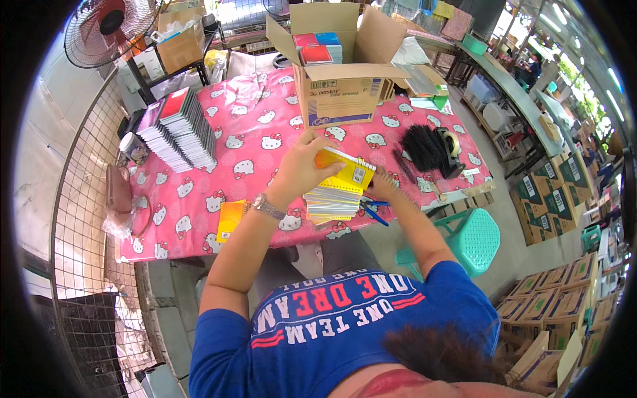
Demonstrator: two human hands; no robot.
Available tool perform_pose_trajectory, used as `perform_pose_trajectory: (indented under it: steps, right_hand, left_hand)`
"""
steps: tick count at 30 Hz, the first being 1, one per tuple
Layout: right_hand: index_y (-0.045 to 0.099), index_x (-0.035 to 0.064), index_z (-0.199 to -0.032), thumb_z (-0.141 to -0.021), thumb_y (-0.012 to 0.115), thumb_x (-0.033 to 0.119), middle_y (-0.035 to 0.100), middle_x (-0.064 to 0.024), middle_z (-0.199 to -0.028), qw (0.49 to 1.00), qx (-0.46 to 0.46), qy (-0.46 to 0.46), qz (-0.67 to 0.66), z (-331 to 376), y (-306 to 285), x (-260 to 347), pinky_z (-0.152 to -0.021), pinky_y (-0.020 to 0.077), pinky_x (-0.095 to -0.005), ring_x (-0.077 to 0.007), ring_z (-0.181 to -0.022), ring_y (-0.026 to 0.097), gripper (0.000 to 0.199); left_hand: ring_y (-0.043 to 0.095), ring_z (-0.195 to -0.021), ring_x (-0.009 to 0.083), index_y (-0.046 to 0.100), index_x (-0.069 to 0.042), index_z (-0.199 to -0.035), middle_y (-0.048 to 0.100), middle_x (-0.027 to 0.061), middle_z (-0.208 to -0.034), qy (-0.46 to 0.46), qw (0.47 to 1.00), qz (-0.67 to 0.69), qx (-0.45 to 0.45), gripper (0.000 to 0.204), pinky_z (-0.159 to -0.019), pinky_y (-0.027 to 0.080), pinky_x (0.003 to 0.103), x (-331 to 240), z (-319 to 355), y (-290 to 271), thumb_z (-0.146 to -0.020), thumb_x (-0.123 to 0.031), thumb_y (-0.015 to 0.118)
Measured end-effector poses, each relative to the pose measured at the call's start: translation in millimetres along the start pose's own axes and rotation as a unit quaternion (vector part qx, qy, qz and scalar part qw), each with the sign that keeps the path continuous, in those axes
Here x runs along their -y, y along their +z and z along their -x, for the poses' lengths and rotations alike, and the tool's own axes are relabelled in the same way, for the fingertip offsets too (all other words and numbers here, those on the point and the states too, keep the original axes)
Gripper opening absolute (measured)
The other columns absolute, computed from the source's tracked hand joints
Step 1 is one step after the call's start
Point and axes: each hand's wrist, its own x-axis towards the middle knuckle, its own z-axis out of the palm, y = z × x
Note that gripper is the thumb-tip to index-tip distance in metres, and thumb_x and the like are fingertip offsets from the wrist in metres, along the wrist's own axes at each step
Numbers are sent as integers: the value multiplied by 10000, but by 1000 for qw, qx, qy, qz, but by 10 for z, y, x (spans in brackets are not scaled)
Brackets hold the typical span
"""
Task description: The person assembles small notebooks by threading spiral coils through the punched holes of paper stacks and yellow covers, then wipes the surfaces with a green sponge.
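My left hand (306, 162) grips a yellow notebook (345, 174), its thumb on the cover and fingers over the far edge. White binding holes or loops run along the notebook's upper right edge. At the right end of that edge, my right hand (383, 184) is closed; its fingertips are partly hidden. A faint, coil-like dark strand runs beside this hand, but what it pinches is unclear. Beneath the held notebook stands a stack of yellow-covered notebooks (330, 204). Blue-handled pliers (376, 213) are just below my right hand, beside the stack. Another orange-yellow notebook (231, 221) lies left of my left forearm.
The pink patterned tablecloth (252, 156) carries tall notebook stacks (179, 129) at left and an open carton (342, 99) of notebooks at back. Right are a black bristly bundle (424, 151) and tape dispenser (452, 149). A green stool (474, 242) stands beyond the table's right edge.
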Motion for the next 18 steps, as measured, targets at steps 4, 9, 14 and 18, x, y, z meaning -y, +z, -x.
perform_pose_trajectory:
  steps: [4, 9, 14, 18]
  right_hand:
    - [565, 7, -1213, -823, 680, 497, 540, -227, -1303, 893, 272, 212, -291, -598, -674, 379, -1037, 410, -403, -349, -1246, 514, 637]
    - [511, 25, -1334, -812, 676, 267, 572, -139, -1285, 623, 298, -76, -719, -1006, -2650, 765, -1017, 421, -379, -242, -1225, 534, 599]
    - [494, 21, -1356, -812, 678, 278, 541, -134, -1331, 695, 289, -47, -656, -1042, -2842, 708, -1075, 371, -390, -245, -1253, 503, 629]
    - [514, 32, -1341, -802, 686, 250, 541, -124, -1327, 543, 270, -78, -791, -1060, -2785, 809, -1061, 381, -389, -246, -1218, 526, 606]
  left_hand:
    - [595, -845, 218, 619, -41, -998, 552, 85, -964, -16, 1000, -11, -16, 368, -724, 511, 328, 112, 139, -45, -742, -196, 834]
    - [594, -852, 220, 619, -31, -970, 548, 89, -955, -51, 999, 5, 6, 364, -750, 509, 328, 39, 71, -53, -736, -199, 841]
    - [596, -857, 234, 621, -22, -944, 549, 92, -951, -49, 998, 41, 11, 363, -765, 507, 331, 45, 17, -20, -730, -213, 845]
    - [603, -874, 245, 620, -15, -948, 553, 100, -953, -25, 1000, 6, 10, 364, -776, 507, 335, 94, 27, -56, -724, -196, 842]
